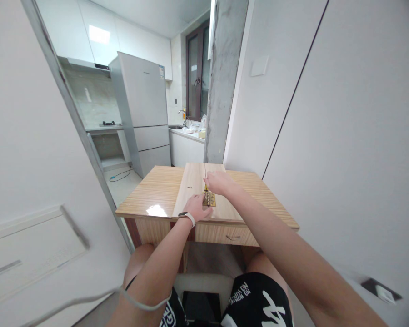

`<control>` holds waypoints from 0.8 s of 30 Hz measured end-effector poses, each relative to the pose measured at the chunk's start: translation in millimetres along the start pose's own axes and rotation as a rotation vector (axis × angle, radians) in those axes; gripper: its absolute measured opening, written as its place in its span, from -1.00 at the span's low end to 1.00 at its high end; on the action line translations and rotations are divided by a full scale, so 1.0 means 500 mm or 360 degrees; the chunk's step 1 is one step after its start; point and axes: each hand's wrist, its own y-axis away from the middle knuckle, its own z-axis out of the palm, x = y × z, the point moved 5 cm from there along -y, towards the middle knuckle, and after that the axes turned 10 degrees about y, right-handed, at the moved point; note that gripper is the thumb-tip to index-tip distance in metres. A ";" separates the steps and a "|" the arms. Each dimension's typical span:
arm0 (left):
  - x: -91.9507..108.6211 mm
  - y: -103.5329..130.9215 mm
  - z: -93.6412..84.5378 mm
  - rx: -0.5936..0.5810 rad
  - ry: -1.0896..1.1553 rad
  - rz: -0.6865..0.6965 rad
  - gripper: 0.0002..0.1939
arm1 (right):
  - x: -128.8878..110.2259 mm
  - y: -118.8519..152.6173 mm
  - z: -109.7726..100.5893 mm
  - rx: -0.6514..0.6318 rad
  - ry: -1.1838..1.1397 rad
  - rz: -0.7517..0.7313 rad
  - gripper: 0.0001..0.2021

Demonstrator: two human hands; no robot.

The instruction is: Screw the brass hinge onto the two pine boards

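A brass hinge (209,199) lies across the seam between two pale wooden boards (187,202) on the desk. My left hand (197,208), with a watch on its wrist, rests on the boards at the hinge's left and near side, fingers apart. Above the far end of the hinge, my right hand (217,181) is closed around a small screwdriver with a yellow and black handle (206,186), its tip pointing down at the hinge. Most of the handle is hidden by the fingers. A small dark object (190,187) lies on the left board.
The striped wooden desk (146,190) extends on both sides of the boards, with a drawer (231,236) at its front. White walls stand close at left and right. Behind are a grey refrigerator (146,95) and a sink counter (187,136). A cable (88,297) crosses the lower left.
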 end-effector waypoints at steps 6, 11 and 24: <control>-0.001 0.002 0.001 0.0021 0.0001 0.0023 -0.49 | -0.007 0.001 -0.001 0.0143 -0.0020 -0.0228 -0.74; 0.001 0.003 -0.002 0.0018 0.0016 0.0020 -0.48 | 0.003 0.005 0.004 0.0129 -0.0041 -0.0324 -0.83; -0.001 0.001 0.000 0.0010 -0.0017 0.0008 -0.51 | -0.005 0.005 -0.004 0.0054 0.0069 -0.0148 -0.66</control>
